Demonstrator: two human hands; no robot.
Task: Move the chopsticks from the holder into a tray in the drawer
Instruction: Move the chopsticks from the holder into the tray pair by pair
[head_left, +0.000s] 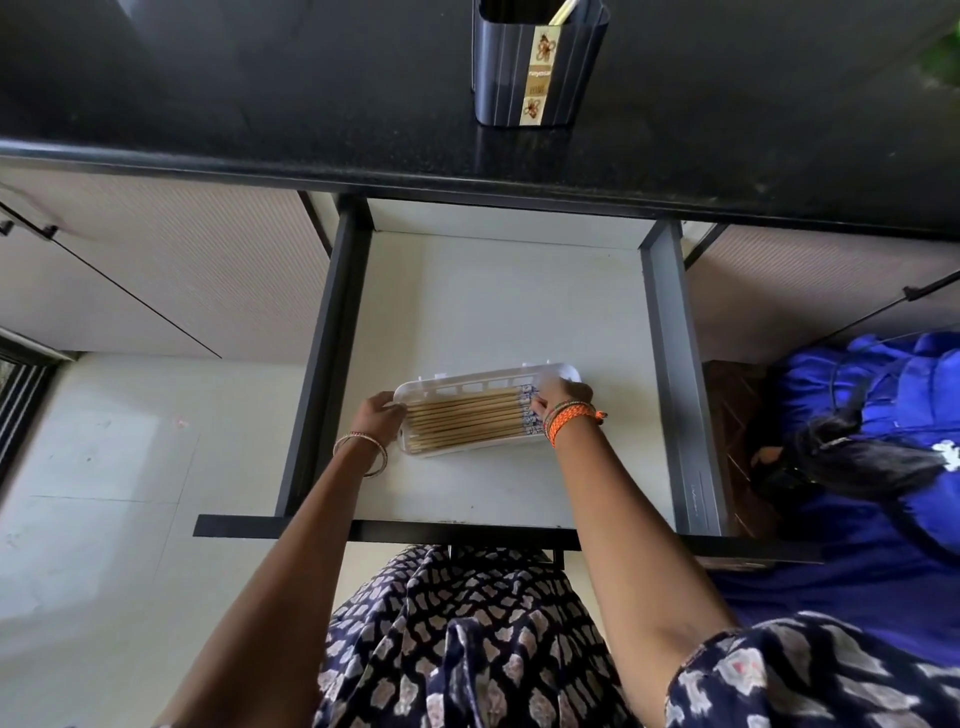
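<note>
A white slotted tray (457, 383) lies in the open drawer (498, 291). Several wooden chopsticks (462, 418) with blue-patterned ends lie side by side in it. My left hand (382, 413) grips the tray's left end. My right hand (558, 397) rests at the tray's right end, fingertips on the patterned chopstick ends. A dark ribbed holder (537, 62) with a gold flowered label stands on the black countertop (260, 88) above the drawer, and one pale chopstick (562, 11) sticks out of it.
Dark drawer rails (680, 374) run along both sides and a black front edge (467, 530) sits near my body. Beige cabinet doors (171, 270) flank the drawer. A person in blue (883, 426) crouches at the right.
</note>
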